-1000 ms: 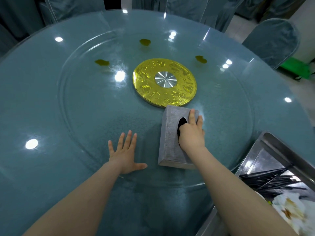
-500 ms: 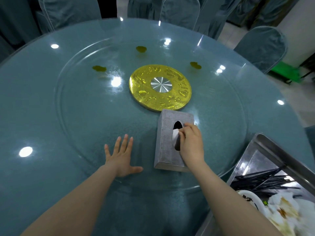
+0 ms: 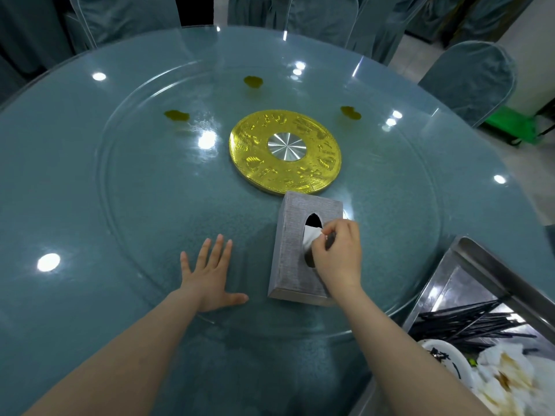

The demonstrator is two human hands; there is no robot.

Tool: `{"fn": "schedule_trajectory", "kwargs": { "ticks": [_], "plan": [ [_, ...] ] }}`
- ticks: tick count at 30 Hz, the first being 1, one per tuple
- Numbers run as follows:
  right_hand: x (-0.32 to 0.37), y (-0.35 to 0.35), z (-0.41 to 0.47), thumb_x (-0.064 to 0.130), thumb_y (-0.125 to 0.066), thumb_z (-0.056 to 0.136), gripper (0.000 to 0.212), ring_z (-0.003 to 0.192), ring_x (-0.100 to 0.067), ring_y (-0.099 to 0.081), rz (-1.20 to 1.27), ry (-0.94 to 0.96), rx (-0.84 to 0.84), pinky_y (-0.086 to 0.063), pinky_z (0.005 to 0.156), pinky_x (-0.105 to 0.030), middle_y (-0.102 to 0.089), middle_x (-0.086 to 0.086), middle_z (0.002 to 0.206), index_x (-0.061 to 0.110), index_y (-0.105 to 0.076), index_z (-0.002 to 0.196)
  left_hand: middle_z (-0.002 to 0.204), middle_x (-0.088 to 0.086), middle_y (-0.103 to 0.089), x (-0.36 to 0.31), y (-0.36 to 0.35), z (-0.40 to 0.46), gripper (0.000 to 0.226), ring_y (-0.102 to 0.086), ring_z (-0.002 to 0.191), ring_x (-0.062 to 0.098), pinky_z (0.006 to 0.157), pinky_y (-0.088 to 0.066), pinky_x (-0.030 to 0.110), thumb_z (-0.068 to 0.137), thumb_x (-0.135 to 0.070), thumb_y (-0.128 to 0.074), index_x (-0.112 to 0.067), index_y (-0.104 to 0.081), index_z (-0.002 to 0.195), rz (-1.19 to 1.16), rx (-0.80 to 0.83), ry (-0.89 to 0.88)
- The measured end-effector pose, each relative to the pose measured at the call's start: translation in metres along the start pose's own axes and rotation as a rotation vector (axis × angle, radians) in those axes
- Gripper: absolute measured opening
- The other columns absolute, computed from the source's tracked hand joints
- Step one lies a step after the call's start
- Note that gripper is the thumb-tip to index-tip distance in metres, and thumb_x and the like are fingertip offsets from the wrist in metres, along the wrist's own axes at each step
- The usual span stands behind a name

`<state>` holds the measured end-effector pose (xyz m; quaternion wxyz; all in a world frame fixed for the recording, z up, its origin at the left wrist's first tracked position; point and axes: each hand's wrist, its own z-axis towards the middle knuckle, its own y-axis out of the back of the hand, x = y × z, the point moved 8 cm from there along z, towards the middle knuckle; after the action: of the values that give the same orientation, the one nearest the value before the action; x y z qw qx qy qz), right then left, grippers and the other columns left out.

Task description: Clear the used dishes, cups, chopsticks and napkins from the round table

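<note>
A grey tissue box [image 3: 292,250] lies on the glass turntable [image 3: 144,181] of the round teal table [image 3: 45,310], just in front of the gold centre disc [image 3: 255,163]. My right hand [image 3: 338,255] is over the box's oval slot and pinches a white tissue [image 3: 311,237] that sticks out of it. My left hand [image 3: 210,276] rests flat on the turntable, fingers spread, left of the box. At the lower right a steel tray [image 3: 468,265] holds several black chopsticks [image 3: 468,325], a used plate [image 3: 444,354] and crumpled napkins [image 3: 516,379].
Three small yellow-green spots [image 3: 253,81] mark the far half of the turntable. Chairs in teal covers [image 3: 471,73] ring the far side of the table. A green object [image 3: 516,127] stands on the floor at the far right.
My right hand went from reaching fingers into the box's slot to pinching a white tissue and drawing it up out of the slot. The left hand has stayed flat on the glass.
</note>
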<state>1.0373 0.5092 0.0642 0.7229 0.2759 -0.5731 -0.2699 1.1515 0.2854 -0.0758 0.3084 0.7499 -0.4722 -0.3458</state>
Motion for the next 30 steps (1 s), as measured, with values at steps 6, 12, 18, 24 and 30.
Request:
{"fn": "schedule_trajectory", "kwargs": {
  "ticks": [6, 12, 18, 24, 30],
  "plan": [
    [0.002, -0.009, 0.000, 0.002, -0.060, 0.077, 0.018, 0.087, -0.012, -0.047, -0.077, 0.021, 0.082, -0.034, 0.069, -0.011, -0.042, 0.010, 0.093, 0.019, -0.053, 0.077, 0.138, -0.009, 0.051, 0.001, 0.002, -0.001, 0.129, 0.044, 0.128, 0.015, 0.103, 0.021, 0.063, 0.063, -0.085, -0.049, -0.027, 0.046, 0.127, 0.001, 0.004, -0.002],
    [0.006, -0.009, 0.000, -0.005, -0.060, 0.077, 0.026, 0.086, -0.014, -0.044, -0.132, 0.039, 0.069, -0.025, 0.069, -0.015, -0.050, 0.004, 0.083, 0.017, -0.049, 0.072, 0.137, -0.008, 0.052, 0.003, 0.003, -0.002, 0.129, 0.044, 0.128, 0.016, 0.103, 0.021, 0.063, 0.064, -0.085, -0.049, -0.026, 0.046, 0.127, 0.009, 0.015, -0.007],
    [0.005, -0.011, 0.002, -0.003, -0.062, 0.077, 0.017, 0.087, -0.018, -0.048, -0.142, 0.032, 0.083, -0.031, 0.070, -0.018, -0.053, 0.001, 0.084, 0.012, -0.057, 0.070, 0.134, -0.009, 0.054, 0.005, 0.004, 0.000, 0.129, 0.045, 0.127, 0.016, 0.102, 0.022, 0.062, 0.063, -0.087, -0.047, -0.026, 0.049, 0.124, 0.020, 0.006, -0.008],
    [0.003, -0.012, 0.000, 0.010, -0.067, 0.085, 0.007, 0.114, -0.016, -0.046, -0.117, 0.005, 0.154, -0.033, 0.093, -0.017, -0.056, -0.001, 0.118, 0.008, -0.074, 0.086, 0.133, -0.010, 0.054, 0.005, 0.004, 0.000, 0.129, 0.045, 0.126, 0.015, 0.103, 0.021, 0.062, 0.063, -0.086, -0.048, -0.027, 0.049, 0.124, 0.016, 0.011, -0.009],
    [0.017, 0.024, 0.008, 0.011, -0.063, 0.086, 0.012, 0.099, -0.007, -0.042, 0.055, -0.112, 0.047, -0.023, 0.081, -0.004, -0.044, 0.003, 0.107, 0.018, -0.062, 0.076, 0.130, -0.010, 0.057, 0.008, 0.001, 0.002, 0.129, 0.043, 0.130, 0.016, 0.105, 0.018, 0.064, 0.061, -0.088, -0.047, -0.028, 0.049, 0.124, 0.015, 0.018, 0.000]
  ]
}}
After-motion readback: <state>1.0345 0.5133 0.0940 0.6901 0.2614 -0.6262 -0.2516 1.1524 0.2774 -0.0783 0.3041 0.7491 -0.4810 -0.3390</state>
